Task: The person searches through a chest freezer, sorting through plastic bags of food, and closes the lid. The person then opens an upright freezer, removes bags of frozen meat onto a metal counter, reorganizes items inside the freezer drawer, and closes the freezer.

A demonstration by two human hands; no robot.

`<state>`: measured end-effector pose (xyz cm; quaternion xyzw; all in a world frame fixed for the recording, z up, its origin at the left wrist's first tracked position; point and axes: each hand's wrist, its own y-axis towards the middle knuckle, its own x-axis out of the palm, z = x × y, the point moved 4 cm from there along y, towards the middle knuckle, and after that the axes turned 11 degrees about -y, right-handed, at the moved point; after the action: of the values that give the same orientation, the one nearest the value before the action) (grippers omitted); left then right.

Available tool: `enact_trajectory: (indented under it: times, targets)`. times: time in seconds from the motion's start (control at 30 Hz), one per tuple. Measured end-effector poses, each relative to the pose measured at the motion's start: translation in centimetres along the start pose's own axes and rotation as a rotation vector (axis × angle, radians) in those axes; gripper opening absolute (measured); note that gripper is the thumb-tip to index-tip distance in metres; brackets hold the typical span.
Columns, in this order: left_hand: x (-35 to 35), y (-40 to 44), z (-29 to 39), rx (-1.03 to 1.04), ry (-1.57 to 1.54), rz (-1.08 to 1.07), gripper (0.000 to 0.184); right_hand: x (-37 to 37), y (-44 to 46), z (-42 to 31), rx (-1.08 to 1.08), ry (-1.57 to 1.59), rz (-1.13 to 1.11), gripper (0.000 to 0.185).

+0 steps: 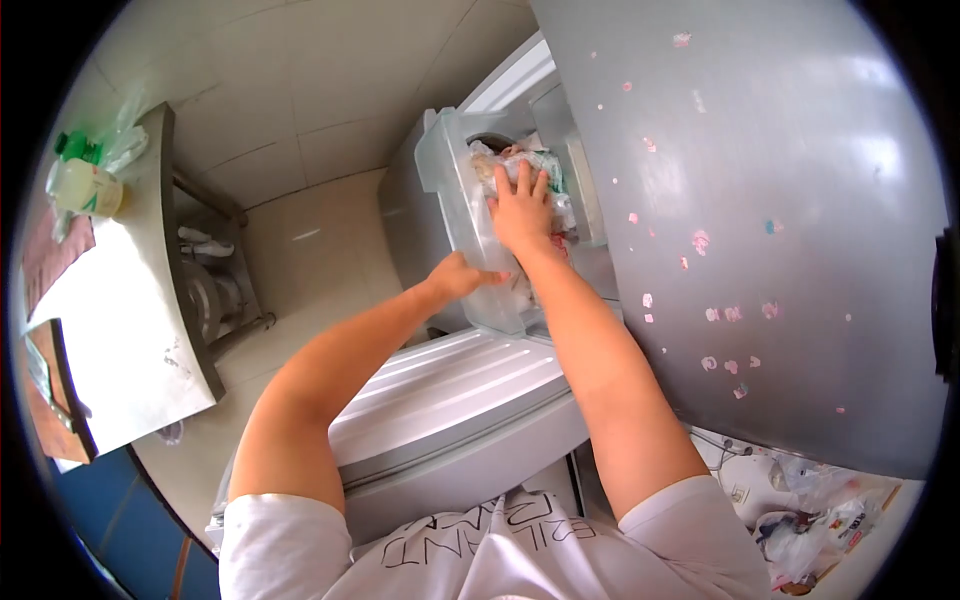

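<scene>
A clear plastic freezer drawer (455, 165) is pulled out of the open fridge, holding several plastic-wrapped bundles. My left hand (458, 276) is closed on the drawer's front wall, with the thumb over the edge pointing inward. My right hand (522, 212) reaches into the drawer, its fingers spread and resting on a clear plastic bag (548, 165) of food. What is in the bag cannot be made out. Part of a dark round item (490, 140) shows behind the bag at the drawer's far end.
An open fridge door (450, 400) stands just before my body. The grey fridge panel (760, 200), dotted with sticker remnants, rises at right. At left is a metal table (130, 330) with a bottle (90, 188) and a wooden board (60, 390). Plastic bags (810, 530) lie at lower right.
</scene>
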<state>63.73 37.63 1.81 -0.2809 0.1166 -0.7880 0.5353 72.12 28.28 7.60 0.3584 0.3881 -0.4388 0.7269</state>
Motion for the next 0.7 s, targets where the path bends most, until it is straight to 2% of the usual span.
enact_trajectory:
  times: [0.07,0.1,0.17,0.2,0.23,0.27,0.3,0.33,0.37,0.4,0.47,0.53,0.6,0.67,0.7]
  targets:
    - [-0.1,-0.3,1.3,-0.043,0.112,0.022,0.077,0.2,0.0,-0.3,0.162,-0.069,-0.177,0.034]
    - [-0.4,0.0,1.9,-0.066,0.221,0.046,0.078,0.2,0.8,-0.1,0.167,-0.067,-0.181,0.034]
    - [-0.8,0.3,3.2,-0.025,0.217,0.019,0.076,1.3,2.2,0.7,0.219,0.224,-0.517,0.033]
    - [-0.7,0.7,3.7,0.017,0.208,-0.005,0.075,0.4,2.5,0.9,0.219,0.217,-0.520,0.033]
    - [-0.3,1.5,3.4,0.012,0.202,-0.014,0.075,-1.5,2.7,1.0,0.221,0.297,-0.412,0.030]
    - [0.4,2.9,2.9,0.027,0.374,-0.073,0.076,-3.5,3.2,1.1,0.220,0.378,-0.295,0.027]
    - [1.1,5.2,1.7,0.043,0.545,-0.129,0.077,-6.1,3.1,0.4,0.132,0.438,-0.194,0.028]
    - [3.1,14.1,-7.1,0.555,0.274,-0.231,0.064,-9.0,2.3,-0.6,0.046,0.499,-0.096,0.029]
    - [2.9,11.3,-4.5,0.217,0.422,-0.253,0.060,-11.5,1.3,-1.4,-0.028,0.656,-0.124,0.025]
    - [3.8,10.5,-2.3,0.143,0.445,-0.293,0.056,-14.2,0.1,-2.3,-0.106,0.814,-0.156,0.022]
    - [5.8,9.9,0.6,0.077,0.492,-0.340,0.048,-19.2,-3.1,-2.8,-0.288,0.798,-0.130,0.028]
    - [7.4,10.0,3.8,0.089,0.567,-0.385,0.040,-21.9,-6.0,-2.5,-0.288,0.849,-0.200,0.029]
    - [9.3,12.3,3.8,0.318,0.709,-0.448,0.041,-22.9,-8.7,-1.2,-0.213,0.875,-0.224,0.031]
    - [12.3,14.3,2.7,0.466,1.098,-0.415,0.041,-22.8,-11.5,0.4,-0.070,0.833,-0.117,0.031]
    - [12.5,14.6,2.0,0.467,1.107,-0.364,0.041,-22.7,-12.7,0.4,-0.076,0.831,-0.112,0.031]
